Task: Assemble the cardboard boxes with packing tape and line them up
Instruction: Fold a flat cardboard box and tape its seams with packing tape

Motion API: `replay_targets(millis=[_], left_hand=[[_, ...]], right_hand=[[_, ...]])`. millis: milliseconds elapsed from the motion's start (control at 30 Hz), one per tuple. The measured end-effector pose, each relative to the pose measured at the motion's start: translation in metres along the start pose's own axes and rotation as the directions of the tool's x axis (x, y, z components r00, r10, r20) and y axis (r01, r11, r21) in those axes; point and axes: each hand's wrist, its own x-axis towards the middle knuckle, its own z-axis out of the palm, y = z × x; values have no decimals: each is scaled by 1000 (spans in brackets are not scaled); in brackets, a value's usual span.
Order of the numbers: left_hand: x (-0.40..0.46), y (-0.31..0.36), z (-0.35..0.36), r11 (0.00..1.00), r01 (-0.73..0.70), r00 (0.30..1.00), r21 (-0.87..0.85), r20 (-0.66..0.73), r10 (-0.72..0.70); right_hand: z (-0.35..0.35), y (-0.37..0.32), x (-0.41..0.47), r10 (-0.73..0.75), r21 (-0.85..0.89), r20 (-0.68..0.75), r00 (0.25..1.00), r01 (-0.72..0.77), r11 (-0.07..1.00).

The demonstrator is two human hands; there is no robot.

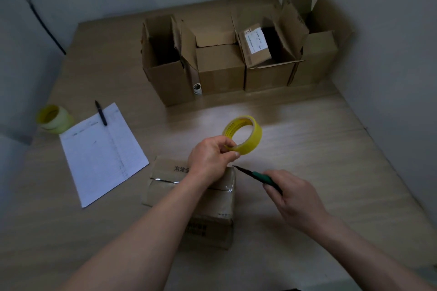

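A closed cardboard box [208, 210] lies on the wooden table in front of me, shiny tape running across its top seam. My left hand [212, 156] pinches the rim of a yellow-cored tape roll [244, 133] and holds it up above the box's far right corner. My right hand [290, 194] grips a green-handled knife [257, 176] whose dark blade points at the box corner just under the roll. Several open cardboard boxes [222, 64] stand in a row at the back of the table, flaps up.
A printed paper sheet [101, 153] with a black pen [101, 113] on it lies at the left. A second tape roll [54, 118] sits at the far left edge. A small white object [198, 88] rests between two back boxes. Walls enclose the table.
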Motion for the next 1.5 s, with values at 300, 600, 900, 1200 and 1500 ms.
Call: replay_targets(millis=[300, 600, 900, 1200, 1500], left_hand=[[-2, -1, 1, 999, -29, 999, 19, -22, 30], [-1, -1, 2, 996, -70, 996, 53, -46, 73], [-9, -5, 1, 995, -91, 989, 52, -113, 96], [-9, -5, 2, 992, -116, 972, 41, -202, 122], [-9, -6, 2, 989, -127, 973, -74, -205, 110]], right_hand=[[-17, -6, 8, -68, -149, 32, 997, 72, 986], [-46, -52, 32, 112, -540, 229, 967, 30, 841], [4, 34, 2, 456, -579, 245, 856, -249, 777], [44, -67, 11, 211, 361, -68, 975, -173, 916], [74, -84, 42, 465, 639, 121, 877, -427, 640]])
